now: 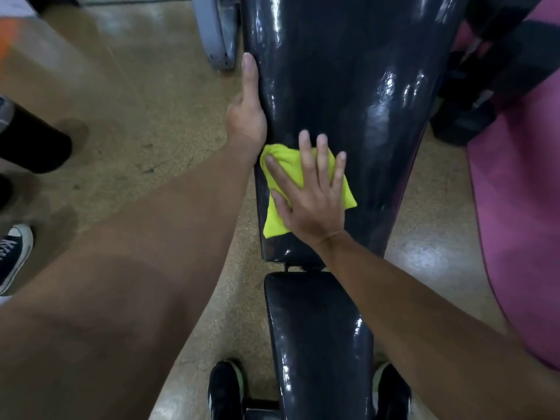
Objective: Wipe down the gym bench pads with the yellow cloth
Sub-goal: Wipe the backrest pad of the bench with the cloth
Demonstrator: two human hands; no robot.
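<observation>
A glossy black back pad (339,86) runs up the middle of the head view, with the shorter black seat pad (321,338) below it. A folded yellow cloth (274,213) lies flat on the lower left of the back pad. My right hand (312,195) presses on the cloth with fingers spread. My left hand (248,107) grips the left edge of the back pad just above the cloth, thumb on the pad face and the other fingers hidden behind the edge.
My two dark shoes (225,389) stand either side of the seat pad. Another person's sneaker (13,256) and dark leg (33,140) are at the left. A pink mat (521,207) lies right, a grey machine base (218,31) behind.
</observation>
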